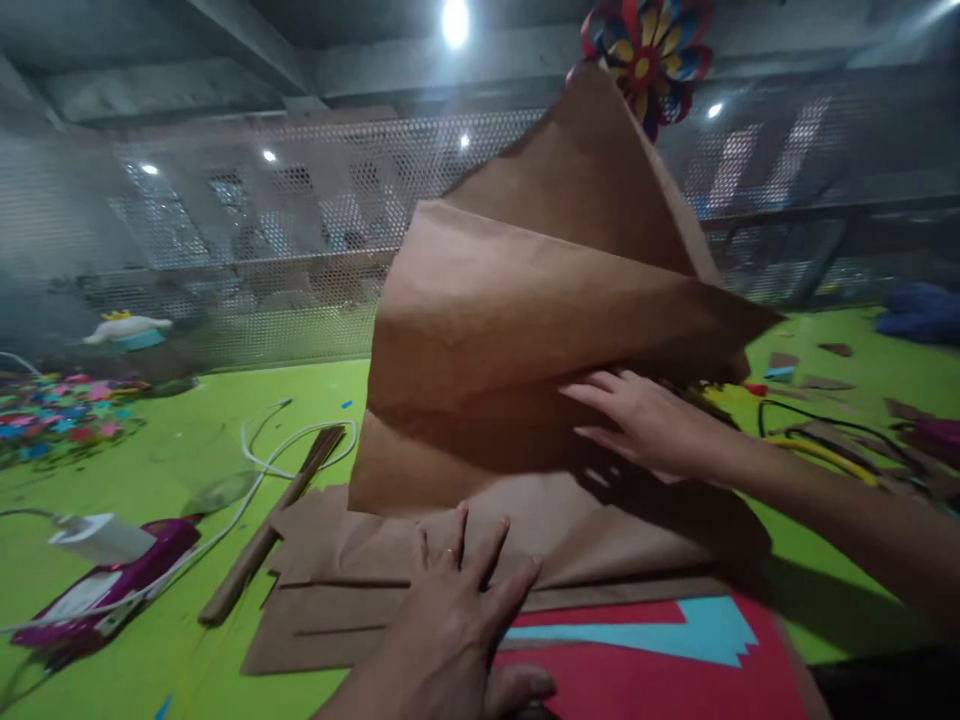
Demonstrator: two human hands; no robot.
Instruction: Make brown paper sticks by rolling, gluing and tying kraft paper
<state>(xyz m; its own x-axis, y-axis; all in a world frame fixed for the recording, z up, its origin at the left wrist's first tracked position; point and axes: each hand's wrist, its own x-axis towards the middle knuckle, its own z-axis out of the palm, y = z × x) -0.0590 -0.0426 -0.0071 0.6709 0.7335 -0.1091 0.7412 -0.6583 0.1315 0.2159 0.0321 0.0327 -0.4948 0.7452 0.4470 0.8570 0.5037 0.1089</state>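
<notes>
A large sheet of brown kraft paper [480,310] rises in the middle of the view, bent and partly folded over itself. My right hand [637,420] reaches in from the right with fingers extended against the lower part of this sheet. Flat on the brown paper below lies my left hand [465,600], fingers spread, a ring on one finger. Several layers of brown paper [322,625] with stepped edges are stacked under it. Beside the left hand, a light blue paper strip [705,630] rests on red paper [660,675].
On the green table [817,570], a purple power strip [105,590] with a white charger [101,540] and cable sits left. Near it are a rolled brown paper stick [262,530] and colourful cut pieces [67,410]. Behind stand a mesh partition [247,250] and a flower pinwheel [645,65].
</notes>
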